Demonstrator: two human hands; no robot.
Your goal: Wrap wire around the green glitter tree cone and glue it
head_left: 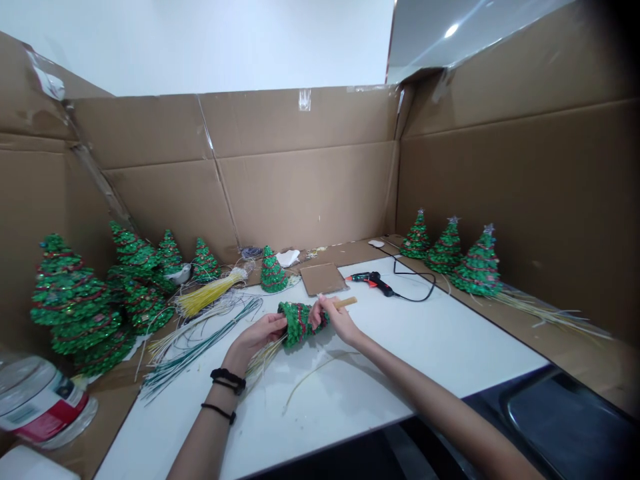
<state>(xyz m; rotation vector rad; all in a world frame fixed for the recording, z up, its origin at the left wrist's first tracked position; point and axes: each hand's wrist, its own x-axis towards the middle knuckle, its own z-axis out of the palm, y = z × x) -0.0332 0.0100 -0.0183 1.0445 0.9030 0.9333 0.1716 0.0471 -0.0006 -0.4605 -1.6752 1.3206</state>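
A small green tree with red garland [299, 325] lies on its side above the white board [380, 380]. My left hand [264, 332] grips its wide base, fingers closed on the rim. At the tree's narrower end is my right hand [336, 319], its fingers closed around a tan stick [346, 302] that points right. Whether those fingers also touch the tree's tip is hard to see. Pale yellow strands [265, 360] trail from the base below my left hand. One thin loose strand [305, 379] curves on the board.
Green trees [75, 293] crowd the left, with others [477, 263] at right. A glue gun [373, 281] and its cord lie behind my hands, near a cardboard square [323, 279]. Yellow [213, 293] and green strand bundles [200, 353] lie left. A plastic jar [43, 403] stands front left.
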